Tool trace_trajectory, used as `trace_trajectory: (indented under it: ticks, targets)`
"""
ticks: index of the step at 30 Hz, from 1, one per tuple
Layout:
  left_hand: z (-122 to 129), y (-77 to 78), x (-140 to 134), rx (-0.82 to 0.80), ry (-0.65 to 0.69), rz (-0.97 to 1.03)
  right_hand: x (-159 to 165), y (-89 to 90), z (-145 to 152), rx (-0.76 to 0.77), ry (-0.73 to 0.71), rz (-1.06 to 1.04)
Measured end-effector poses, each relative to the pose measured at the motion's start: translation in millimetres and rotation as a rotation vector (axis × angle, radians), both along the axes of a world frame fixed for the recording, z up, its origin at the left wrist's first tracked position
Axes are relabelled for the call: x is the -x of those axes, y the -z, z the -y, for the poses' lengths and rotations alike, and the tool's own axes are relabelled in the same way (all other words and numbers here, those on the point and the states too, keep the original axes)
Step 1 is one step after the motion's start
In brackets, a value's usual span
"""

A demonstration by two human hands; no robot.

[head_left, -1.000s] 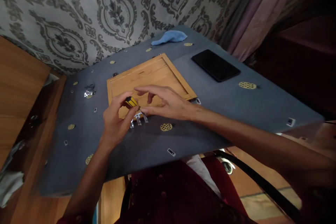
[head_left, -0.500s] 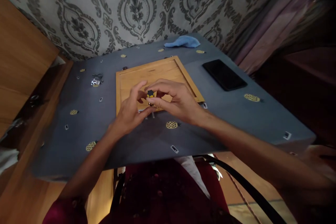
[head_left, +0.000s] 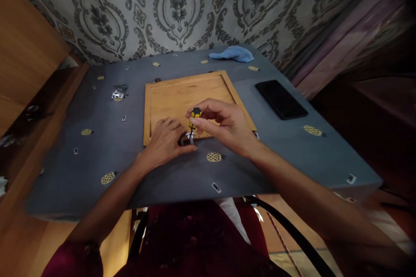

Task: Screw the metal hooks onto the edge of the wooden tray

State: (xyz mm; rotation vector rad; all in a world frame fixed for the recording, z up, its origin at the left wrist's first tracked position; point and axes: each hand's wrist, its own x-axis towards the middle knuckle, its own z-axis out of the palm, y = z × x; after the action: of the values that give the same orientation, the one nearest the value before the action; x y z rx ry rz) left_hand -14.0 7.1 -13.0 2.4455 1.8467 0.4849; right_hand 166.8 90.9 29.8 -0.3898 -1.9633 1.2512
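In my right hand [head_left: 224, 127] I hold a small screwdriver [head_left: 196, 114] with a yellow and black handle, pinched between thumb and fingers. Its shaft points down at a metal hinge [head_left: 188, 137] on the near edge of a wooden cabinet door [head_left: 172, 95], which lies flat on the table. My left hand [head_left: 164, 140] is around the left side of that hinge, its fingers curled over the door's edge and its thumb stretched in front. The screwdriver's tip is too small to make out, and my left fingertips are partly hidden.
A black phone [head_left: 281, 99] lies right of the door. Behind it is a crumpled blue cloth [head_left: 234, 53]. Small metal parts [head_left: 119, 91] lie on the left of the grey patterned tablecloth [head_left: 182, 181]. A patterned curtain [head_left: 136, 8] hangs at the back.
The screwdriver is more upright, and more of its handle shows. My left hand has come down from beside the screwdriver onto the door edge and hinge. The view has shifted slightly.
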Motion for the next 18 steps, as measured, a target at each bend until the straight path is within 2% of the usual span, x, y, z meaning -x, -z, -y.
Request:
trace_trajectory:
  ticks: [8, 16, 18]
  targets:
    - [4.4, 2.6, -1.3, 0.002, -0.015, 0.010, -3.1, 1.2, -2.1, 0.041, 0.029, 0.013]
    - [7.9, 2.7, -4.6, 0.039, -0.020, -0.040, 8.4, 1.1, -2.3, 0.055, 0.086, -0.039]
    - [8.0, 3.0, -5.0, 0.044, -0.029, -0.048, 7.7, -0.5, -2.6, 0.071, 0.063, -0.013]
